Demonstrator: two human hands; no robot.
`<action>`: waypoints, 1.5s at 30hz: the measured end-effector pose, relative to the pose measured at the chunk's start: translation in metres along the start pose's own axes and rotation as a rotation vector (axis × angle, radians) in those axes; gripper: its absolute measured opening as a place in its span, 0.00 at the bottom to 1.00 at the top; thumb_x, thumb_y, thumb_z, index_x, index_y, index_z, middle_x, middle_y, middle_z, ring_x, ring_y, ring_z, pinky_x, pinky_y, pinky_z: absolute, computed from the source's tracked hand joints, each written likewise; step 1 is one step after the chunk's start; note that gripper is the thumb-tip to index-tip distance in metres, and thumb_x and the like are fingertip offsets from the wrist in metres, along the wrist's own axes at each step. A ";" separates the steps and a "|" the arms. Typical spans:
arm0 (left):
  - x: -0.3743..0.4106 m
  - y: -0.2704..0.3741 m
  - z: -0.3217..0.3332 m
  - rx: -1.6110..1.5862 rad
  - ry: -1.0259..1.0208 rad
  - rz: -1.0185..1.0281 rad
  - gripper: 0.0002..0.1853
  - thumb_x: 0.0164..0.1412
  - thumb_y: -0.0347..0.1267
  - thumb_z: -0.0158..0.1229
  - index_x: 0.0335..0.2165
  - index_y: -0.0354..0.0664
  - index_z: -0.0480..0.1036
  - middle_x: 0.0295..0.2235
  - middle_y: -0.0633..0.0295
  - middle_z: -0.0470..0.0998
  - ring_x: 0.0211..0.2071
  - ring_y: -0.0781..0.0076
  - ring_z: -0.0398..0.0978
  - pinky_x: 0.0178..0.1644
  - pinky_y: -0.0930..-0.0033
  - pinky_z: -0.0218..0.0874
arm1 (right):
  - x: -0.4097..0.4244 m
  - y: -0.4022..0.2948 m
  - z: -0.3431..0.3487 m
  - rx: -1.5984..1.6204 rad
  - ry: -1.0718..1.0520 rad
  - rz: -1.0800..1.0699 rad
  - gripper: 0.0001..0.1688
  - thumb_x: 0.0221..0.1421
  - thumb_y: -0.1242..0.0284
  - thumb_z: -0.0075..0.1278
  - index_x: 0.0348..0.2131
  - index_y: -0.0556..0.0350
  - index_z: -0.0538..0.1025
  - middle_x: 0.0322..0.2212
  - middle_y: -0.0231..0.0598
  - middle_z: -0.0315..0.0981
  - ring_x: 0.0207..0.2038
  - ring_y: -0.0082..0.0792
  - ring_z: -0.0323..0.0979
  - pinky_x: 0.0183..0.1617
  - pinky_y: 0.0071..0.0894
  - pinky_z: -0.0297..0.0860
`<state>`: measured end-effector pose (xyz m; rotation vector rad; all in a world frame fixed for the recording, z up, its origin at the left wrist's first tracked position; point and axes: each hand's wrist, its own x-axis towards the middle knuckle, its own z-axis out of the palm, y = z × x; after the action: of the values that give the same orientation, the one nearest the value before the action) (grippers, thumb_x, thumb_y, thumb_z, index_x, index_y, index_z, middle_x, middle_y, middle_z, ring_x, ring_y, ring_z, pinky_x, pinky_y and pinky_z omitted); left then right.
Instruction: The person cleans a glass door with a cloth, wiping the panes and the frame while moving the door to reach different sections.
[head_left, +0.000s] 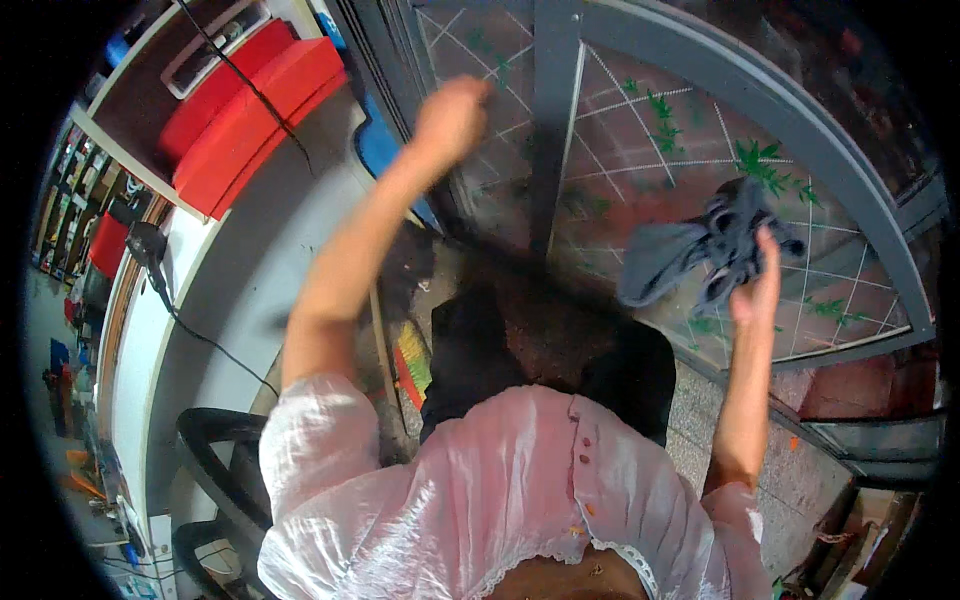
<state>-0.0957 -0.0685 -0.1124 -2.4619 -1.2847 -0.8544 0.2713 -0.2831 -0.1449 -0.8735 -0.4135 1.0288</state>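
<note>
My right hand (757, 281) grips a bunched dark grey cloth (724, 240) in front of a glass door panel (622, 142) patterned with white lines and green leaves. One loose fold of the cloth hangs out to the left. Whether it presses on the glass cannot be told. My left hand (454, 116), slightly blurred, is curled into a fist by the narrower glass panel (480, 45), with no object visible in it. A grey metal frame (555, 135) divides the two panels.
To the left stands a white-edged counter (176, 277) with red boxes (259, 112) and a black plug on a cord (146, 244). A black chair armrest (217, 450) is beside me. A wooden stick (385, 345) and colourful bristles (412, 360) are near my legs. An open box (862, 540) sits lower right.
</note>
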 end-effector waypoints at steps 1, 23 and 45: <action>0.007 -0.042 0.004 0.187 -0.055 0.009 0.22 0.40 0.21 0.54 0.40 0.40 0.70 0.40 0.53 0.72 0.42 0.54 0.70 0.47 0.60 0.62 | 0.003 -0.009 0.008 -0.001 0.001 -0.010 0.26 0.48 0.63 0.55 0.45 0.56 0.69 0.41 0.38 0.70 0.44 0.35 0.68 0.46 0.36 0.66; 0.040 -0.182 0.058 0.768 -0.160 0.320 0.19 0.55 0.31 0.43 0.47 0.41 0.65 0.52 0.58 0.61 0.57 0.62 0.53 0.62 0.57 0.38 | 0.048 -0.016 0.008 -0.075 0.130 -0.181 0.20 0.51 0.66 0.51 0.43 0.56 0.71 0.44 0.36 0.70 0.47 0.34 0.66 0.53 0.37 0.60; 0.061 -0.213 0.060 0.337 -0.364 -0.135 0.23 0.58 0.37 0.47 0.51 0.41 0.63 0.46 0.50 0.70 0.47 0.51 0.67 0.49 0.61 0.58 | -0.018 -0.053 -0.063 -0.172 0.233 -0.283 0.22 0.45 0.64 0.57 0.40 0.54 0.73 0.40 0.30 0.71 0.44 0.29 0.66 0.51 0.32 0.60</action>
<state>-0.2172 0.1246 -0.1362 -2.3404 -1.5777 -0.1880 0.3352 -0.3380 -0.1395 -1.0432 -0.4183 0.6299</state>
